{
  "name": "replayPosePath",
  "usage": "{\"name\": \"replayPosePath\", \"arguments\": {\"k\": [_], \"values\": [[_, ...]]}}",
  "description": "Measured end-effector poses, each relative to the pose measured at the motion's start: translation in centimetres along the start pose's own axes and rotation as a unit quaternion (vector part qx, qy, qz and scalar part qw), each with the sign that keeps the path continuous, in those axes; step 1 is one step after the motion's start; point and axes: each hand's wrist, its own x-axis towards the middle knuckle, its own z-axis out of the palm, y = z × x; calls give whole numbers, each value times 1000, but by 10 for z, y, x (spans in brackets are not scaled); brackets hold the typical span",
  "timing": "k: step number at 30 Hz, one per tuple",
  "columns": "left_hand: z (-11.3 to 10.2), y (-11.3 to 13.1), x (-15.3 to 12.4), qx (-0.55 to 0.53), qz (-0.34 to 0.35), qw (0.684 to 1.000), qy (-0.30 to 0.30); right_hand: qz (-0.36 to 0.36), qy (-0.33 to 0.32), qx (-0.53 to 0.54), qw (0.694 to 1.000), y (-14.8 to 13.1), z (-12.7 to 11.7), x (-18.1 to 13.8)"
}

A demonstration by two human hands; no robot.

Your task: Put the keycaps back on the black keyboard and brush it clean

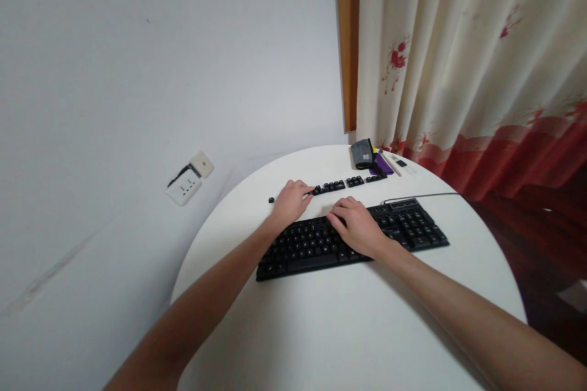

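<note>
A black keyboard (316, 244) lies at a slant on the white round table (348, 324), with bare gaps along its top row. Beyond it runs a line of loose black keycaps (334, 186). My left hand (290, 200) is at the left end of that line, its thumb and index finger closed about a keycap (316, 190). My right hand (353, 225) rests over the keyboard's upper middle, fingers bent and thumb drawn in toward them. Whatever lies under those fingertips is hidden.
One keycap (271, 200) sits apart on the left. A grey cloth pouch (362, 154), a purple cloth (381, 164) and a thin pale stick (391, 164) lie at the far edge. The keyboard's cable (426, 195) trails right. A wall socket (184, 188) and curtain (440, 73) flank the table.
</note>
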Motion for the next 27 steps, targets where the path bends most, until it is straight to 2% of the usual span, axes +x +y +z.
{"name": "replayPosePath", "arguments": {"k": [4,10,18,27], "values": [[10,2,12,38,3,999,-27,6,8,6,1000,1,-2,0],[15,4,10,68,-5,996,-50,3,10,2,1000,0,-1,2],[15,0,11,56,-15,998,-22,9,7,10,1000,2,0,1],[20,-3,19,23,-20,999,-24,5,2,11,1000,3,0,1]]}}
